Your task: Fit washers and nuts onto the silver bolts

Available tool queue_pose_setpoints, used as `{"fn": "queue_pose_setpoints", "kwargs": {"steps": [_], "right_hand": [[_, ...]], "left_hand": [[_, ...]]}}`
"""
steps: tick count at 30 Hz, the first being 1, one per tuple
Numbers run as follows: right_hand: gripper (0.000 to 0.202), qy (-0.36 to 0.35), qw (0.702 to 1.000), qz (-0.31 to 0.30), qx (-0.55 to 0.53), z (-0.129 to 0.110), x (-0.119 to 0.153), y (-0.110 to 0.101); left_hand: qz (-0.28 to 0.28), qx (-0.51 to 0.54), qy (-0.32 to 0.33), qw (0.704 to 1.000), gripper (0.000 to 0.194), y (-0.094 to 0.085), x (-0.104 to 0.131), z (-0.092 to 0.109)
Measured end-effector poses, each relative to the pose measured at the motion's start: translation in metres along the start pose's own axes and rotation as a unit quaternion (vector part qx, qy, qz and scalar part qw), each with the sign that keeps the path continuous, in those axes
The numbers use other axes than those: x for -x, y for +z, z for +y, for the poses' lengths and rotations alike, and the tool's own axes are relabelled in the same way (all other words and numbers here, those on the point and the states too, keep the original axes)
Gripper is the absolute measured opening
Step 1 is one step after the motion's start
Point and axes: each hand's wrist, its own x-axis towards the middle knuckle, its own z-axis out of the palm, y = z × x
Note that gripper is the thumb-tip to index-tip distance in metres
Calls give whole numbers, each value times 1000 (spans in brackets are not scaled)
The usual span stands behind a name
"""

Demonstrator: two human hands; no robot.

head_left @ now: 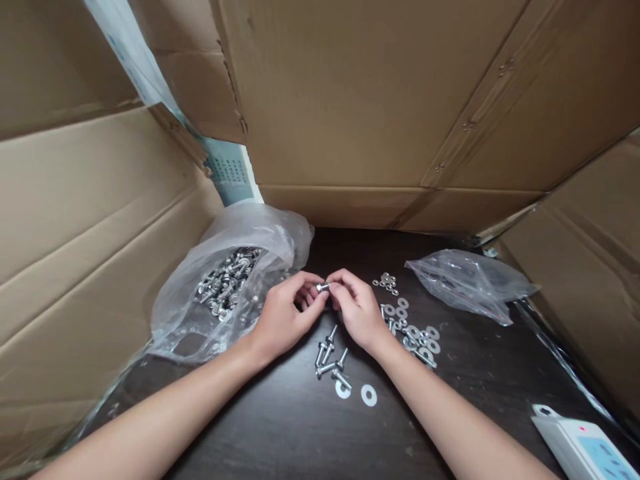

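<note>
A small metal bolt (pixel 323 287) is pinched between the fingertips of both hands, above the middle of the dark table. My left hand (pixel 290 310) grips it at the head end, thumb and fingers closed. On the other end, the closed fingertips of my right hand (pixel 357 307) partly cover the shank, so I cannot tell whether a nut or washer sits there. Just below the hands lies a loose group of bolts (pixel 330 353). Two flat washers, one a bare washer (pixel 369 395), lie beside that group.
To the left, an open plastic bag (pixel 170 313) holds many bolts (pixel 227 283). Right of my hands are small nuts (pixel 387 283) and mixed washers (pixel 433 333) with bolts. A clear bag (pixel 470 280) lies farther right, a power strip (pixel 580 440) at front right. Cardboard walls (pixel 350 100) surround the table.
</note>
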Motion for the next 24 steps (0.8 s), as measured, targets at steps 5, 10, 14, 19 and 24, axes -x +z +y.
{"fn": "queue_pose_setpoints", "kwargs": {"steps": [5, 10, 14, 19, 24], "right_hand": [[17, -11, 999, 8, -42, 5, 1, 1], [12, -4, 999, 0, -46, 5, 0, 0], [8, 2, 1000, -8, -29, 2, 0, -1], [10, -5, 1000, -10, -18, -1, 0, -2], [11, -7, 999, -6, -36, -2, 0, -3]], "left_hand": [[9, -2, 1, 1000, 12, 0, -1, -2], [4, -1, -4, 1000, 11, -1, -2, 0], [2, 10, -17, 1000, 8, -1, -2, 2], [-5, 21, -21, 1000, 9, -1, -2, 1], [-14, 21, -26, 999, 9, -1, -2, 1]]}}
